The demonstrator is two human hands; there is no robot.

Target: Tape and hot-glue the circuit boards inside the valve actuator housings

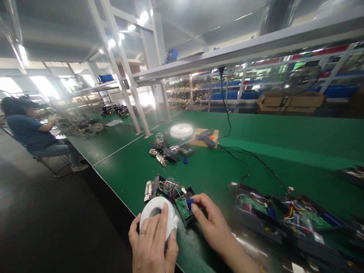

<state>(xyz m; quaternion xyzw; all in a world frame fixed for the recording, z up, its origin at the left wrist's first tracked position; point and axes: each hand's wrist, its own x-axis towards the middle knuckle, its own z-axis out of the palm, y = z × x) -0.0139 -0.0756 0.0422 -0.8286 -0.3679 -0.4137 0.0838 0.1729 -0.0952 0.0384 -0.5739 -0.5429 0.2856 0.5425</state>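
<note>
My left hand (153,239) is wrapped around a roll of white tape (147,206), near the front edge of the green table. Thumb and fingers of my right hand (212,220) pinch a small blue block (189,203) at the side of a green circuit board (182,207). That board sits in an opened black housing (190,191) with thin coloured wires and a clear plastic part (170,184). A silver metal fitting (148,190) sticks out at the housing's left end. The tape roll covers part of the housing's near side.
Several opened black housings with boards and wires (284,216) lie to the right. Farther back are a glue gun (207,138) on cardboard, another unit with metal fittings (163,151) and a white roll (181,131). A black cord (227,113) hangs down. Far left, a person (31,125) sits.
</note>
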